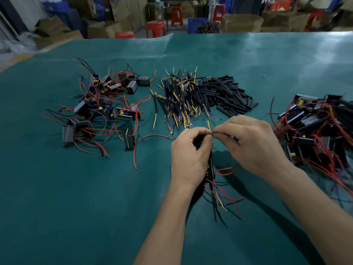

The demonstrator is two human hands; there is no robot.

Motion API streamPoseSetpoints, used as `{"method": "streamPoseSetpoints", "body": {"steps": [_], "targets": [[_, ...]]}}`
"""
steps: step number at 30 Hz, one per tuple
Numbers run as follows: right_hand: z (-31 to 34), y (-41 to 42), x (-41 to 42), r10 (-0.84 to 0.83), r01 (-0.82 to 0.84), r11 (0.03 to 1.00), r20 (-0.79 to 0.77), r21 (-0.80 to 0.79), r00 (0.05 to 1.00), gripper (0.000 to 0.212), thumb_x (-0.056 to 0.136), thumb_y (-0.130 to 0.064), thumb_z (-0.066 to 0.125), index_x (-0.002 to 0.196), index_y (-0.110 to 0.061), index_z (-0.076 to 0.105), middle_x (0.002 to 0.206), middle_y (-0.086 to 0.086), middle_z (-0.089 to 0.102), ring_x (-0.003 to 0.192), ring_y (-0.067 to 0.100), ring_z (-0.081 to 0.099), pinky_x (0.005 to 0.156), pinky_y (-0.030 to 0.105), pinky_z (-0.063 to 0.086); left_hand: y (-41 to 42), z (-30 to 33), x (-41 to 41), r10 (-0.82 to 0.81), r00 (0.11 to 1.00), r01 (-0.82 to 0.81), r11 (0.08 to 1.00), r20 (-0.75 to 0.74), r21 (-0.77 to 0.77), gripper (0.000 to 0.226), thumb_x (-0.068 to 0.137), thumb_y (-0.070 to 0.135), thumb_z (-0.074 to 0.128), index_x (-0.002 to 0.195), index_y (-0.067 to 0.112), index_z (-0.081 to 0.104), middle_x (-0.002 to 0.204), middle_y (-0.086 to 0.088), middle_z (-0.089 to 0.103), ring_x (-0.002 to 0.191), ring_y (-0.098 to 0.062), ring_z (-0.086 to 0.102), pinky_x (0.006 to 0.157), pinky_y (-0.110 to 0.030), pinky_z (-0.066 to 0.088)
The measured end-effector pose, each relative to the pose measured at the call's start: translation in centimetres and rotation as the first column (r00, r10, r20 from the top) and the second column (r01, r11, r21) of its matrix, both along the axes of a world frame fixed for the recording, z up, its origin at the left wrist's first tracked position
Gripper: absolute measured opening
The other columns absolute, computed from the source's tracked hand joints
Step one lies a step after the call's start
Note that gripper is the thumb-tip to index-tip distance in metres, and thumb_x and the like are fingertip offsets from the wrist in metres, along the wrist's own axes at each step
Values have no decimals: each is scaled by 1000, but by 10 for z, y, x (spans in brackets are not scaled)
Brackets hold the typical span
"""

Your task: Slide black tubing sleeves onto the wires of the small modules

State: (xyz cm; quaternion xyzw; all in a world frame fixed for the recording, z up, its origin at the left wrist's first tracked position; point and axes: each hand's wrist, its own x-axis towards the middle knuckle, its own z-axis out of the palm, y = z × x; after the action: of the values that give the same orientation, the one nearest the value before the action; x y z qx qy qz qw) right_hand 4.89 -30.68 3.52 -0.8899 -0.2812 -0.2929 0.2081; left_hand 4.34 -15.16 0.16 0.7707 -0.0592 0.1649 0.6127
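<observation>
Teal matting covers the surface (57, 188), and cardboard boxes (242, 22), red stools (155, 27) and a blue crate (196, 24) are seen behind its far edge. Toward the left edge, a loose heap of small modules (99, 109) with red leads is spread out. At the middle, a bundle of yellow and purple wires (181, 100) is laid touching a pile of black sleeves (225, 94). No tray or bin is used on the surface itself; every lot lies bare on the mat. The blue crate in the background appears to be filled with tangled wires, though blur prevents certainty.

Nearer the front edge, one module (211, 169) is held in the left hand (188, 153), fingers curled round it, with its leads trailing toward the viewer. Just beside it, the right hand (250, 142) is pinched on a wire tip or sleeve end where the two hands meet; which one cannot be told. Toward the right edge another module heap (315, 127) is piled.

The threading step is judged to be in hand. Next, steady alignment of the tip and sleeve mouth would be called for, followed by a push along the wire.
</observation>
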Motion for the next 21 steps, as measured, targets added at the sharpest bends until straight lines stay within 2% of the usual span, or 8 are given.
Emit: {"method": "streamPoseSetpoints", "body": {"steps": [6,9,12,14,16,17,19,21], "targets": [[3,5,-6,-71,69,994,-19,-84,997,7,91,-9,72,84,-7,73,76,7,65,71,34,61,63,43,51,0,1,-2,16,999,-20,997,50,80,11,87,7,71,87,16,76,85,2,71,79,-5,62,77,-17,47],[6,7,-9,-111,103,992,-114,-73,987,5,86,-9,74,82,-10,72,73,2,63,71,31,61,63,40,50,0,0,-4,4,995,-19,988,100,150,9,86,8,70,89,15,77,85,0,68,79,-12,63,78,-27,51],[8,7,-7,-179,198,980,-311,32,934,7,84,-16,75,77,-18,75,63,-7,64,65,13,61,64,26,46,0,0,-5,-18,993,-5,981,117,196,10,86,13,68,91,15,77,87,0,67,80,-14,62,77,-35,51],[9,5,-4,-186,288,950,-524,118,831,15,84,-19,76,69,-19,73,52,-9,60,53,6,55,53,15,39,-1,0,-6,-32,991,2,974,130,226,11,86,15,67,91,16,77,88,0,67,82,-15,62,78,-37,50],[8,3,0,-58,389,871,-724,300,688,20,84,-13,74,64,-11,70,45,-6,54,42,7,45,44,20,39,-1,1,-7,-53,989,14,965,141,263,10,87,14,68,92,16,77,89,-2,66,83,-19,62,77,-40,50],[8,3,1,47,452,796,-785,402,617,22,83,-7,72,61,-7,68,44,-4,51,41,11,43,40,23,37,-1,1,-8,-64,988,21,960,143,279,10,88,14,69,92,16,77,88,-2,65,83,-20,62,77,-40,50],[7,4,1,236,541,655,-823,528,517,23,80,-1,69,58,-6,67,45,0,47,40,12,40,36,21,32,-2,1,-9,-68,987,25,959,144,282,9,88,14,69,91,17,77,87,0,64,82,-18,61,77,-38,50],[6,4,1,317,520,634,-806,572,500,27,83,-3,71,57,-9,69,46,-1,49,40,10,42,37,19,34,-1,1,-8,-38,990,7,974,135,226,9,87,11,69,89,17,76,86,1,66,82,-13,61,79,-32,50]]}}
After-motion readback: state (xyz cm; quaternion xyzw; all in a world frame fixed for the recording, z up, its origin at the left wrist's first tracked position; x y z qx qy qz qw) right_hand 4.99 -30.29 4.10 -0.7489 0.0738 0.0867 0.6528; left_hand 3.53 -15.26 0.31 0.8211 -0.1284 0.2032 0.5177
